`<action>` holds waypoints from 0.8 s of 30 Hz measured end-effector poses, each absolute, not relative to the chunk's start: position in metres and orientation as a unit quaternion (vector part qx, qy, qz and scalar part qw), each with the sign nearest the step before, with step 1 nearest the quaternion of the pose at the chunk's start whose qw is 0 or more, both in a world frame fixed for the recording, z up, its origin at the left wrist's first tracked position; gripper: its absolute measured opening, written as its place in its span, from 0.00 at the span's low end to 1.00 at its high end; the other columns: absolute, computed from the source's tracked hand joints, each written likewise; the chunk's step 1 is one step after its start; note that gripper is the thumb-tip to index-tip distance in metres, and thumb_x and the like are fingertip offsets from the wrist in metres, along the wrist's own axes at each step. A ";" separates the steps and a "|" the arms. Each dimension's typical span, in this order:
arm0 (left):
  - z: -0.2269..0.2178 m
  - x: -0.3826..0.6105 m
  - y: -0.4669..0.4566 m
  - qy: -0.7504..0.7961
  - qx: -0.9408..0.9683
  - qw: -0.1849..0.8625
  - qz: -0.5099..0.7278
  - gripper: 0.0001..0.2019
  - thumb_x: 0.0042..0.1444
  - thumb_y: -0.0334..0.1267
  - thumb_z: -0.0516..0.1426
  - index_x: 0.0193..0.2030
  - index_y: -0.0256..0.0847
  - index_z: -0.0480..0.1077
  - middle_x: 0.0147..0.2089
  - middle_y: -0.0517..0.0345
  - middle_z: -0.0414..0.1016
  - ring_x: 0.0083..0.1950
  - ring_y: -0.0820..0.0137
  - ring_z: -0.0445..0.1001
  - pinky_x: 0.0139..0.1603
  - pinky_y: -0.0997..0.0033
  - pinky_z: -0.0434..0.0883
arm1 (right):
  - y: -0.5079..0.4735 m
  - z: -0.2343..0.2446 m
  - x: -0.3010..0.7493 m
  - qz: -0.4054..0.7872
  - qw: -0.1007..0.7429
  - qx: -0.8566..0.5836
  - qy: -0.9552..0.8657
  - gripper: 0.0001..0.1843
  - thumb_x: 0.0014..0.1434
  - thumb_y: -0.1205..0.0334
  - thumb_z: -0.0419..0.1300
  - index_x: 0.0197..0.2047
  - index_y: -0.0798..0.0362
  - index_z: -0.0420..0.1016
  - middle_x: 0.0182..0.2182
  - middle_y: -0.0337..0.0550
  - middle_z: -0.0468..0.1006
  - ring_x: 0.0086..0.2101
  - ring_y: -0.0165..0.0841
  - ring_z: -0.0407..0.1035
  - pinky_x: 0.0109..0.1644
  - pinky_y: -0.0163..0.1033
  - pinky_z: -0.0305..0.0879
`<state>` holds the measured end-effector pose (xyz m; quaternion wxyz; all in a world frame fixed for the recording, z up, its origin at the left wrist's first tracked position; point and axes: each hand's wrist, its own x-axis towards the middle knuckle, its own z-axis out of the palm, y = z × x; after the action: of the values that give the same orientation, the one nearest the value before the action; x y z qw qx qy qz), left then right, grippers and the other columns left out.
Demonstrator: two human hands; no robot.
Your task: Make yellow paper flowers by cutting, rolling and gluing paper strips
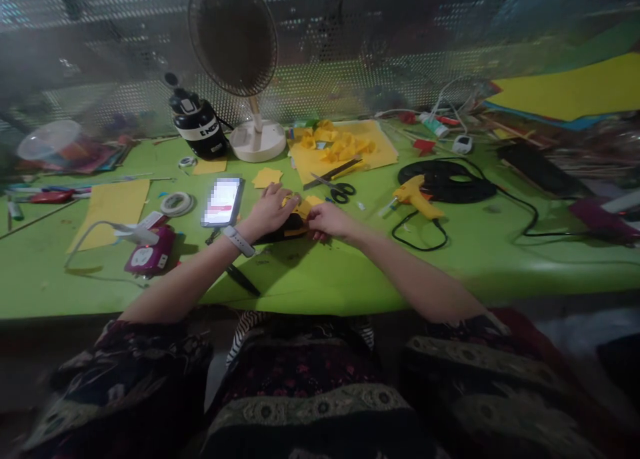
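Observation:
My left hand [273,211], with a pale watch band on its wrist, bends its fingers over yellow paper at a dark object. My right hand [330,221] is closed, its fingertips pinching the edge of a small yellow paper piece [304,208]. Below and between the hands lies the black object [286,231], mostly covered, so its kind cannot be made out. Scissors with black handles [342,192] rest open just beyond my right hand. A stack of yellow paper pieces [267,177] lies behind my left hand.
A phone [223,202], tape roll [177,204] and purple power adapter [150,251] are left. A fan [257,142] and black bottle [200,129] stand behind. Folded yellow pieces [345,145] lie on yellow sheets. A yellow glue gun [417,197] with a looping cord is right.

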<state>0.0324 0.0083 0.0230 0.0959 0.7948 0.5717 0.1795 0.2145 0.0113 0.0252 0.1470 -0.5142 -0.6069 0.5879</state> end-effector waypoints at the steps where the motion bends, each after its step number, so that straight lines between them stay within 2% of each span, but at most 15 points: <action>1: 0.022 0.033 0.008 0.574 0.794 0.094 0.179 0.21 0.68 0.46 0.44 0.51 0.36 0.72 0.53 0.44 0.73 0.63 0.56 0.64 0.66 0.52 0.60 | 0.011 0.026 0.214 0.587 0.147 -0.516 -0.607 0.14 0.59 0.78 0.62 0.25 0.55 0.67 0.13 0.35 0.73 0.15 0.24 0.67 0.18 0.25 0.64; 4: 0.019 0.033 0.008 0.583 0.787 0.097 0.178 0.21 0.68 0.45 0.43 0.51 0.37 0.72 0.55 0.43 0.72 0.63 0.56 0.64 0.66 0.51 0.60 | 0.010 0.026 0.214 0.591 0.151 -0.512 -0.605 0.15 0.59 0.78 0.62 0.25 0.55 0.67 0.13 0.35 0.73 0.15 0.23 0.67 0.17 0.24 0.63; 8: 0.018 0.033 0.008 0.563 0.804 0.102 0.161 0.20 0.68 0.41 0.41 0.48 0.37 0.73 0.51 0.44 0.74 0.59 0.56 0.67 0.64 0.51 0.62 | 0.010 0.027 0.213 0.589 0.157 -0.517 -0.601 0.17 0.59 0.81 0.60 0.24 0.55 0.65 0.12 0.34 0.72 0.14 0.23 0.67 0.16 0.23 0.62; 14: 0.014 0.036 0.008 0.590 0.788 0.103 0.143 0.22 0.69 0.42 0.41 0.55 0.35 0.70 0.59 0.40 0.70 0.67 0.55 0.60 0.67 0.48 0.59 | 0.009 0.027 0.213 0.588 0.167 -0.514 -0.602 0.16 0.57 0.81 0.61 0.25 0.54 0.64 0.13 0.33 0.72 0.14 0.22 0.67 0.16 0.22 0.62; 18: 0.013 0.037 0.008 0.574 0.804 0.092 0.126 0.22 0.69 0.40 0.40 0.54 0.34 0.70 0.58 0.41 0.71 0.67 0.56 0.61 0.69 0.50 0.56 | 0.008 0.028 0.214 0.580 0.161 -0.519 -0.606 0.16 0.57 0.82 0.60 0.25 0.54 0.64 0.14 0.34 0.73 0.15 0.23 0.67 0.17 0.24 0.63; 24: 0.012 0.037 0.008 0.601 0.781 0.096 0.143 0.21 0.69 0.41 0.41 0.55 0.35 0.70 0.58 0.41 0.70 0.65 0.56 0.62 0.67 0.50 0.59 | 0.006 0.031 0.213 0.574 0.158 -0.524 -0.609 0.16 0.58 0.81 0.60 0.26 0.54 0.64 0.15 0.35 0.73 0.16 0.24 0.68 0.18 0.24 0.63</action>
<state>0.0373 0.0081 0.0123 0.0962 0.7808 0.6006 0.1427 0.2131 0.0060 0.0307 0.1580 -0.5236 -0.6092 0.5743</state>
